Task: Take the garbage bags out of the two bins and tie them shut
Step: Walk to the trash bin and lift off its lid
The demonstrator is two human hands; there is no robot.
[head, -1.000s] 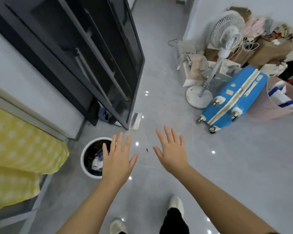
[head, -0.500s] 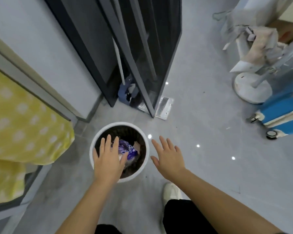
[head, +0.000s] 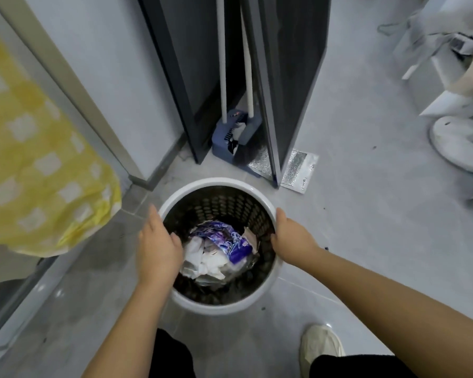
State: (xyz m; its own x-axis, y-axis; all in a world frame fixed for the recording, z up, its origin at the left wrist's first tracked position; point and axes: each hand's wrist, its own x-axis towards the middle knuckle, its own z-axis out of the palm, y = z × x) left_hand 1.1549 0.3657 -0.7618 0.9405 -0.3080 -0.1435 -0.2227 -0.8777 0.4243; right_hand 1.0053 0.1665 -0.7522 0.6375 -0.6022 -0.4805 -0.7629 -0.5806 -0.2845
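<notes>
A round white bin (head: 219,182) stands on the grey floor right below me. Its inside wall (head: 230,208) is dark with a mesh pattern; I cannot make out the bag's edge. White paper and a purple wrapper (head: 221,249) lie inside. My left hand (head: 156,246) covers the left rim, with its fingers curled down into the bin. On the right rim, my right hand (head: 292,241) has its fingers hooked over the edge. Only one bin is in view.
A yellow checked cloth (head: 38,173) hangs at the left. Behind the bin are a dark door frame (head: 284,77), a blue dustpan (head: 230,137) with white handles and a silver pouch (head: 298,170). A white fan base (head: 459,143) is at the right. My shoe (head: 322,347) is nearby.
I have come closer to the bin and lowered my view. Both hands, spread open in the air before, have dropped onto opposite sides of the rim and curled over it.
</notes>
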